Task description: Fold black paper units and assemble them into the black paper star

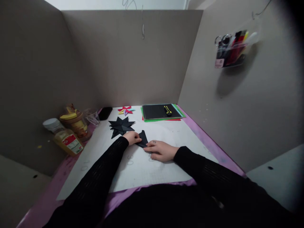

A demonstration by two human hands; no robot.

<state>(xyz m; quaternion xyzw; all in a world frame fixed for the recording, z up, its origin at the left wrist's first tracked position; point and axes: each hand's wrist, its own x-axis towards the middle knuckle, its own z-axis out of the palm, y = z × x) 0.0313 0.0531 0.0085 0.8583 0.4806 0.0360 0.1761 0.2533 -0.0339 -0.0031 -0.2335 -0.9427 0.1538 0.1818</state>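
A small folded piece of black paper [143, 139] lies on the white sheet between my hands, with a pointed corner facing away from me. My left hand [132, 137] is closed on its left edge, thumb and fingers pinched together. From the right, my right hand [162, 150] reaches in palm down. Its outstretched fingers rest on the paper's lower right edge, and the thumb lies apart, nearer to me. Just beyond my left hand sits a many-pointed black paper star [121, 126].
A small colourful paper star [126, 110] and black phone-like object [105, 113] lie at the back. Coloured paper sheets [154, 111] carry a yellow-black cutter [167, 110]. A glue bottle [68, 141] and pot [72, 118] stand left. Grey panels surround the table; a clear tool holder [231, 53] hangs right.
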